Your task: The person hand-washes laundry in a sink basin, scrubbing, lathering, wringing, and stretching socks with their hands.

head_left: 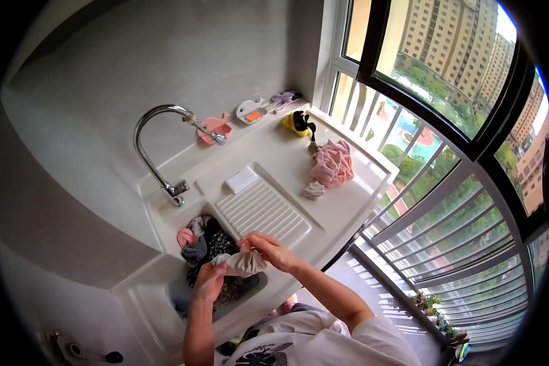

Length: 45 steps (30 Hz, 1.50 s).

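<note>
Over the sink basin (178, 300), my left hand (208, 284) and my right hand (271, 251) grip a small off-white sock-like cloth (245, 263) stretched between them. My left fingers close on its left end, and my right fingers pinch its upper right edge. Below in the basin lies dark patterned laundry (216, 241), with a grey cloth (194, 251) and a pink cloth (185, 236) beside it. Water stands in the basin under my hands. Right behind my right hand is the ribbed washboard (265, 210), with a white soap bar (241, 180) at its top.
A chrome faucet (155, 149) arches over the left side. On the counter lie a pink bunched cloth (333, 163), a small whitish cloth (313, 191) and a yellow-and-black item (296, 124). Fish-shaped soap dishes (250, 112) line the wall. A railed window (421, 152) stands right.
</note>
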Available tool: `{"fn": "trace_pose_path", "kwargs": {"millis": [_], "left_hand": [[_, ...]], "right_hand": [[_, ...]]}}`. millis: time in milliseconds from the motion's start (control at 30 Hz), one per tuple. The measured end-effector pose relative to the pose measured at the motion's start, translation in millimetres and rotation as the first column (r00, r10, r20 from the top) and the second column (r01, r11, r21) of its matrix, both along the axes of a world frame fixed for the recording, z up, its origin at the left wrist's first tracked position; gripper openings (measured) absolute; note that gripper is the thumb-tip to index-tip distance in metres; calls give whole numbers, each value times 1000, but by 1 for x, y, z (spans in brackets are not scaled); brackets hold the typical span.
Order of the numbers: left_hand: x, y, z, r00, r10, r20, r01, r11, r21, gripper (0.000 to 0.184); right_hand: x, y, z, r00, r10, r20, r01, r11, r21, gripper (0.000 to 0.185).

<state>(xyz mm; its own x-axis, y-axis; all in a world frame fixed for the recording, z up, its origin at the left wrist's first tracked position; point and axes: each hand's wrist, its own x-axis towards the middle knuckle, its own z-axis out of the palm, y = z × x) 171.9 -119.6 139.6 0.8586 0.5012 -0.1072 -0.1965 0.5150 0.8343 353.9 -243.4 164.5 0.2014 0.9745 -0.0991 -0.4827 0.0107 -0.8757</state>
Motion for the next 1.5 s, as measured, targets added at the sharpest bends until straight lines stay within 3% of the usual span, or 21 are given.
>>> {"fn": "trace_pose_path", "kwargs": {"millis": [33,100,167,233,433,533,567,633,700,767,833,900,967,1033,1067,1167,1200,1300,1367,1433,1500], "left_hand": [[1,4,0,1000,-7,1,7,1000,-2,24],[7,10,12,968,-248,-46,247,968,-37,23],[13,12,23,968,-244,-63,241,969,-51,23],[10,19,35,861,-505,-55,506,862,12,22],[0,20,43,870,-415,-265,456,882,116,18],[-17,26,32,883,-404,-239,443,886,140,18],[-19,26,30,882,-406,-238,445,885,138,18],[-22,25,28,920,-377,-107,373,926,-53,15],[-23,26,19,933,-342,-117,336,940,-62,14],[-19,25,10,979,-201,37,205,960,-190,13],[-16,26,0,982,-165,90,183,952,-245,10],[-13,23,-4,998,33,59,-13,950,-310,10],[-14,28,-14,996,14,90,17,943,-331,14],[-14,24,-6,997,-73,18,75,972,-221,22],[-16,31,-16,974,-221,49,226,932,-285,30],[-13,26,6,827,-557,-69,554,830,-62,38],[-11,23,18,831,-550,-78,547,835,-62,38],[-11,20,19,845,-488,-220,534,796,284,40],[-12,26,-4,904,-399,-156,408,913,29,42],[-17,17,6,934,-350,-67,352,936,12,41],[-14,6,9,974,-159,159,195,950,-242,39]], "right_hand": [[1,1,-3,1000,-7,1,7,1000,-2,36],[-6,8,-10,893,39,449,-84,993,81,42],[-3,8,-6,928,124,353,-151,987,51,42],[4,6,1,844,209,494,-241,971,1,40],[0,8,7,725,167,668,-372,911,176,26],[-11,3,9,847,473,242,-496,867,44,18],[-11,3,9,848,472,241,-495,868,42,18],[-13,3,8,830,555,-48,-556,830,-26,22],[-20,6,6,838,545,31,-544,839,-27,24],[-26,8,4,840,508,192,-514,858,-22,32],[-19,9,-6,804,574,156,-575,817,-42,40],[-19,10,-6,870,465,163,-481,874,75,47],[-19,9,-6,890,432,144,-442,896,40,46],[-20,7,-6,921,374,110,-373,927,-31,46],[-18,5,13,918,376,127,-367,926,-89,35],[-26,16,9,950,299,94,-293,954,-66,24],[-33,20,10,948,306,88,-302,952,-59,24],[-43,23,6,991,121,51,-122,992,12,22],[-33,27,-15,998,40,-38,-42,998,-56,21],[-30,25,-25,996,-7,-91,0,997,-80,20],[-28,20,-24,998,-8,-65,-3,986,-166,21]]}}
